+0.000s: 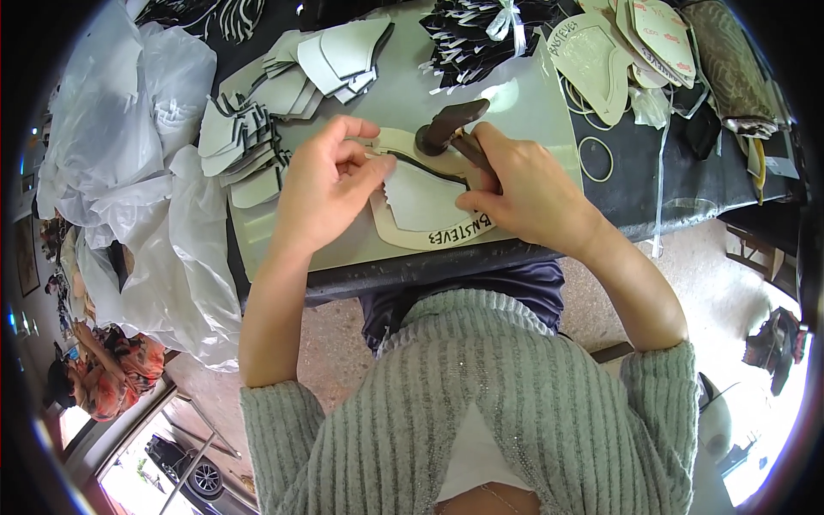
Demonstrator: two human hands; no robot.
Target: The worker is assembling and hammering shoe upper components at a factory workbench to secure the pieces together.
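A cream template (396,234) with dark hand lettering lies on the grey work board (339,249) in front of me. Inside its cut-out sits a white flat piece (421,202), with a black strip (429,167) along its upper edge. My left hand (330,184) is at the template's left side, thumb and fingers pinched together by the strip's left end; what lies between them is hidden. My right hand (528,184) grips a hammer (445,127) by its handle. The dark hammer head is over the template's upper right part, and the thumb rests near the white piece's right end.
Stacked white pieces with black edges (245,142) stand at the left, more (343,56) behind. A bundle of black strips (489,39) lies at the back. Further templates (592,64) and a rubber ring (596,160) are right. Plastic sheeting (163,249) hangs over the left side.
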